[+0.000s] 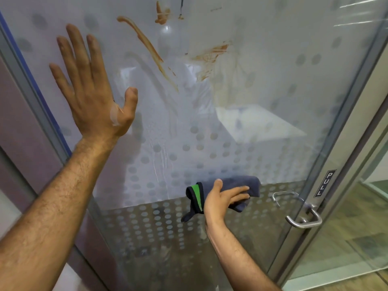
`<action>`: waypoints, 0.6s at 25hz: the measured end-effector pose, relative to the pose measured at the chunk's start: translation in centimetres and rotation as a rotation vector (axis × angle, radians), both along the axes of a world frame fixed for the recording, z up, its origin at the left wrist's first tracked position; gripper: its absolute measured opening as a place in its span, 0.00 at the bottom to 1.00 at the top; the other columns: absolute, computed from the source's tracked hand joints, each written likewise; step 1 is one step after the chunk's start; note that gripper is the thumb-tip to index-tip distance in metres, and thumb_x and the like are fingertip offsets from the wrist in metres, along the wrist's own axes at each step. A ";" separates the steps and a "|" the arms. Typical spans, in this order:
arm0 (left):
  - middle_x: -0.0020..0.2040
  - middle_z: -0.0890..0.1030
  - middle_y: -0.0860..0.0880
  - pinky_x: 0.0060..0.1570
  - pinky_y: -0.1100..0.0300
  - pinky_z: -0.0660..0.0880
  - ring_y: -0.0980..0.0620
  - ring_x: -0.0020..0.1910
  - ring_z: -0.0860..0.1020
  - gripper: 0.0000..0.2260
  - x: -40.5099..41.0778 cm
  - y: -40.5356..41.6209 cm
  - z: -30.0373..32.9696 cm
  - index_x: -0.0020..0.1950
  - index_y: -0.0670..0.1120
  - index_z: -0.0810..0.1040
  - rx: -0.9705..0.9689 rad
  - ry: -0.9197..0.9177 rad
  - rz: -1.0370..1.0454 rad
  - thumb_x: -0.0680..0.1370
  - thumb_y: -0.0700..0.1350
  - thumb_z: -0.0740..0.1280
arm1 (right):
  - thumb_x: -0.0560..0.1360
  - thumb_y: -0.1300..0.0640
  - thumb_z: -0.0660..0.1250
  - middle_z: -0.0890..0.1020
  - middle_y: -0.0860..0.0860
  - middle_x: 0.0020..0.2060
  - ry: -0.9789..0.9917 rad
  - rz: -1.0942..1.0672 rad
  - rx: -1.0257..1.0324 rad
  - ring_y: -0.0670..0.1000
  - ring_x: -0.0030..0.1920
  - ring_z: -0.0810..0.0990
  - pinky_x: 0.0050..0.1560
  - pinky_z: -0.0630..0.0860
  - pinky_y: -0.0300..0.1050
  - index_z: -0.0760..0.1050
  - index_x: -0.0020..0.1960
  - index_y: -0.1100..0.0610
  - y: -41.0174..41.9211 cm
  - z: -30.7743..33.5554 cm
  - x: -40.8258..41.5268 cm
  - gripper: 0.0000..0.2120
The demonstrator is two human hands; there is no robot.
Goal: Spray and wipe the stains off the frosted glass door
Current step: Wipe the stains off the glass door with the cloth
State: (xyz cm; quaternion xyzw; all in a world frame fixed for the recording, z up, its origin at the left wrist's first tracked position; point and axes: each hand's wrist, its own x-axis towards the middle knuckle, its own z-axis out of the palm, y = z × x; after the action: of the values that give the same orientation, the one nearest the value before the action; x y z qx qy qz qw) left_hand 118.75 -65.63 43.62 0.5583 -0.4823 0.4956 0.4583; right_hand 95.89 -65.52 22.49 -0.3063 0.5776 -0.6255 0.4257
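Note:
The frosted glass door [262, 131] with a dotted pattern fills the view. Brown stains mark its upper part: a long diagonal streak [147, 49], a blotch near the top [161, 14] and a smeared patch [212, 55]. Wet run marks [161, 160] trail down the middle. My left hand [92, 87] lies flat on the glass at the left, fingers spread, holding nothing. Low on the door, my right hand [222, 198] presses a folded dark blue cloth [239, 185] with a green stripe against the glass, well below the stains.
A metal lever handle [302, 219] sits at the door's right edge, below a "PULL" label [324, 183]. The grey door frame [35, 106] runs along the left. Wooden flooring [357, 238] shows through clear glass on the right.

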 end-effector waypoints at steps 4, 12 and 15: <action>0.85 0.52 0.36 0.80 0.51 0.31 0.39 0.86 0.46 0.41 -0.1 0.5 0.0 0.87 0.46 0.47 0.048 0.021 -0.013 0.81 0.68 0.54 | 0.83 0.53 0.63 0.27 0.52 0.79 0.125 0.024 -0.193 0.52 0.81 0.31 0.81 0.49 0.54 0.31 0.81 0.52 0.4 5.1 0.8 0.44; 0.87 0.48 0.41 0.81 0.46 0.34 0.40 0.86 0.46 0.44 -0.5 1.2 0.1 0.87 0.48 0.45 0.142 0.058 -0.003 0.78 0.63 0.60 | 0.74 0.53 0.71 0.58 0.52 0.82 0.893 -0.286 -0.844 0.60 0.67 0.65 0.69 0.63 0.50 0.64 0.79 0.46 -4.1 17.0 -3.9 0.35; 0.87 0.48 0.41 0.81 0.43 0.37 0.43 0.86 0.44 0.44 -0.6 1.4 0.1 0.87 0.48 0.44 0.150 0.069 0.004 0.78 0.64 0.59 | 0.74 0.48 0.67 0.59 0.49 0.82 0.989 -0.377 -0.877 0.60 0.67 0.66 0.65 0.65 0.54 0.63 0.80 0.42 -6.0 21.3 -5.1 0.35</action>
State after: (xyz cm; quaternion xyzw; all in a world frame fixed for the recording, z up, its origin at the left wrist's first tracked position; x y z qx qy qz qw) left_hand 118.20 -64.20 43.70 0.6086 -0.5009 0.4397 0.4306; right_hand 90.75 -71.53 43.76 -0.5943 0.4407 -0.6515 -0.1675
